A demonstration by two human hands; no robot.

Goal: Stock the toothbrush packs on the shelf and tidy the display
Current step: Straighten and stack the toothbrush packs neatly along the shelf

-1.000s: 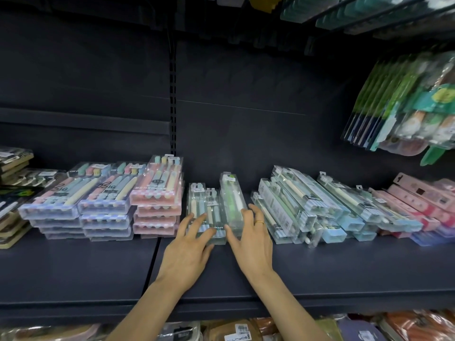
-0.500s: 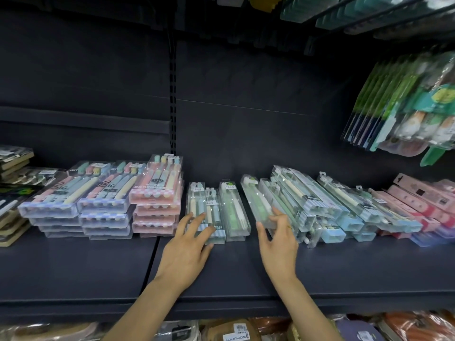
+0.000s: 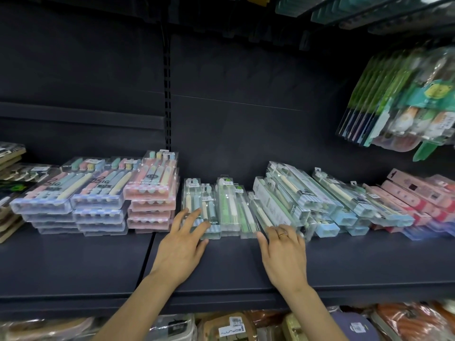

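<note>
Toothbrush packs point(image 3: 229, 207) lengthwise front-to-back, right hand point(image 3: 283, 252) touching one

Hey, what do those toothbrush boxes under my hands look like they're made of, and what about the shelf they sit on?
The clear toothbrush packs look like thin rigid plastic, glossy: the brushes show through and the edges catch highlights. The shelf looks like painted or coated metal, matte dark grey, with a seam between panels and only dull reflections; wood board cannot be ruled out.
</note>
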